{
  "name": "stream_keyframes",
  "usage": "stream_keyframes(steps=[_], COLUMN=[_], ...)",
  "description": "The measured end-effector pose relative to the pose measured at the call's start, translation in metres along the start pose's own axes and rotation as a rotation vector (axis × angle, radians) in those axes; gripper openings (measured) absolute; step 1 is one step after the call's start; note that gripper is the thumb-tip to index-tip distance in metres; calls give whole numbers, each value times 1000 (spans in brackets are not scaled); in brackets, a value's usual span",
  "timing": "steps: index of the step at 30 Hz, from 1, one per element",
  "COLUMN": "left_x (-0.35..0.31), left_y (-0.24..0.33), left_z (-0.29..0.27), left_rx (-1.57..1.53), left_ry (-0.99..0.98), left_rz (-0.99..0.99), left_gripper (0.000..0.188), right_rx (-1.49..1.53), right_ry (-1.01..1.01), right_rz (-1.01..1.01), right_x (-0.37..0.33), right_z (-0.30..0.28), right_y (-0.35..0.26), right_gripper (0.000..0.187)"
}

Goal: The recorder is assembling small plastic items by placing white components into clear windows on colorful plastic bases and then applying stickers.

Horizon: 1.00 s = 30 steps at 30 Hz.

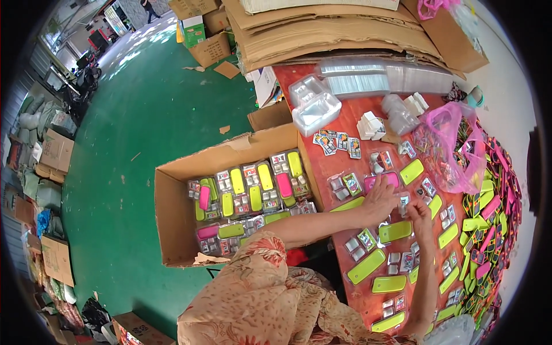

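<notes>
My left hand (pixel 379 202) reaches over the red table, fingers stretched out, beside a clear blister tray with a pink phone-shaped case (pixel 384 180). My right hand (pixel 421 214) is close to its right, fingers curled together at the edge of a small clear tray part (pixel 404 202); what they pinch is hidden. Just below both hands lies a tray with a lime-green case (pixel 395 231). Around them are several more trays holding green cases (pixel 365 267), small white pieces and printed cards (pixel 351 183).
At left, an open cardboard box (pixel 167 210) holds several filled trays. Loose cards (pixel 328 144), white card stacks (pixel 371 126), empty clear trays (pixel 315 109) and a pink plastic bag (pixel 454 146) lie further back. Many loose cases (pixel 489 230) are heaped at right; flattened cardboard (pixel 333 34) stands behind.
</notes>
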<state>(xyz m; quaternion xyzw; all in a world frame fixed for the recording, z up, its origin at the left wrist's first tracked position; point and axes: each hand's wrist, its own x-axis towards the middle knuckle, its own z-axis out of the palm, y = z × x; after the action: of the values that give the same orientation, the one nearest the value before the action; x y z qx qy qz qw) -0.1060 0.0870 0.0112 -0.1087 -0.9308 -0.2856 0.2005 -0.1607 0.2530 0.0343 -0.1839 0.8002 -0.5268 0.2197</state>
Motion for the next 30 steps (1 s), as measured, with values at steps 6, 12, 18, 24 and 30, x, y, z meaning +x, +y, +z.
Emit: stream_keyframes(steps=[6, 12, 18, 24, 30], left_x=[7, 14, 12, 13, 11], left_y=[12, -4, -7, -3, -4], left_z=[-4, -24, -12, -19, -24], left_rx=[-664, -1404, -1518, -1464, -1281], left_ry=[102, -315, -423, -385, -318], left_rz=[-319, -854, -868, -816, -462], left_gripper=[22, 21, 19, 29, 29], right_rx=[-237, -330, 0, -175, -315], right_ry=[357, 207, 172, 246, 257], right_rz=[-422, -466, -272, -344, -391], right_x=[-3, -6, -3, -10, -6], right_z=[35, 39, 39, 40, 19], right_y=[-10, -28, -3, -17, -28], right_gripper=[7, 9, 7, 16, 27])
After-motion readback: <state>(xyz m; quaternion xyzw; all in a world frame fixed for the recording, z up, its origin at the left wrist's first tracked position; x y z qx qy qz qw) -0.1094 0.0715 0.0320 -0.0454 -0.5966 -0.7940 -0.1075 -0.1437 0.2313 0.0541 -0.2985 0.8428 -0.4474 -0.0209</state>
